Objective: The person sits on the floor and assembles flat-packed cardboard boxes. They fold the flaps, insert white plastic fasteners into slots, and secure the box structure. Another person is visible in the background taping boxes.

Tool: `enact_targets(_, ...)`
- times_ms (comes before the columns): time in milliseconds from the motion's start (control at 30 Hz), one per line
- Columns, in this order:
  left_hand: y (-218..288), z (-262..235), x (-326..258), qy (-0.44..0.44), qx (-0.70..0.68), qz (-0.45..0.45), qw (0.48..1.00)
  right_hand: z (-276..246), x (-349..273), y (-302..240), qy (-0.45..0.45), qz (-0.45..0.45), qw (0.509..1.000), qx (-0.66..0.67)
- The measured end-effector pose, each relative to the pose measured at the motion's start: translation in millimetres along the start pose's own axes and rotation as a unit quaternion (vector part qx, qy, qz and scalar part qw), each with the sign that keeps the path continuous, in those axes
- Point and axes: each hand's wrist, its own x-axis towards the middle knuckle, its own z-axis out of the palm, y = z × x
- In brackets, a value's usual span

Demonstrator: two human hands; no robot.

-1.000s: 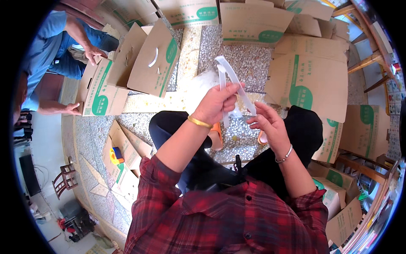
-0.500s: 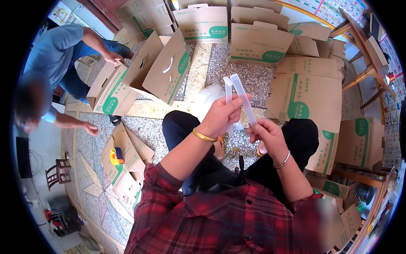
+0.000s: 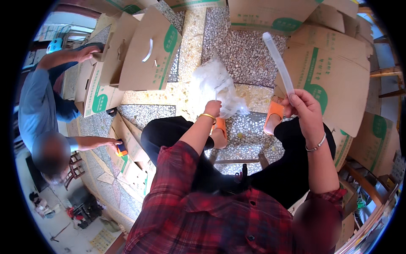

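In my raised right hand [image 3: 305,109], the fingers pinch the lower end of a long translucent white plastic strip [image 3: 277,58], which tilts up and to the left. My left hand [image 3: 214,109] is down at the near edge of a crumpled clear plastic bag [image 3: 211,78] on the floor. Its fingers are closed, and something pale shows just above them against the bag; I cannot make out what it is. To the left, a cardboard box [image 3: 146,76] with green print has a white curved strip [image 3: 148,50] through its panel.
A co-worker's hand [image 3: 89,54] rests on a carton [image 3: 94,91] at the left; the other hand holds a yellow and dark tape dispenser [image 3: 121,147] over flat cardboard [image 3: 131,131]. Large cardboard sheets [image 3: 338,76] lie at the right. A stool [image 3: 237,161] shows between my legs.
My hands have moved apart: the left down to the plastic bag, the right to the right with a strip. The co-worker's hand has reached the tape dispenser. The whole view has shifted.
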Motion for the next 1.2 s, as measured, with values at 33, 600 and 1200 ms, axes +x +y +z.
enact_targets(33, -58.3, -16.8, 39.0, -0.013, 0.225, 0.064, 0.972, 6.5, 12.2, 3.4, -0.005, 0.015, 1.0, 0.021)
enact_targets(600, 38.6, -15.7, 68.5, 0.217, 0.319, 0.083, 0.919, 12.2, 57.5, -18.1, 0.025, 0.035, 0.998, -0.047)
enact_targets(1200, 59.5, -89.7, 85.0, 0.248, 0.397, 0.075, 0.881, 23.3, 63.9, -14.3, 0.011, 0.039, 0.998, -0.056)
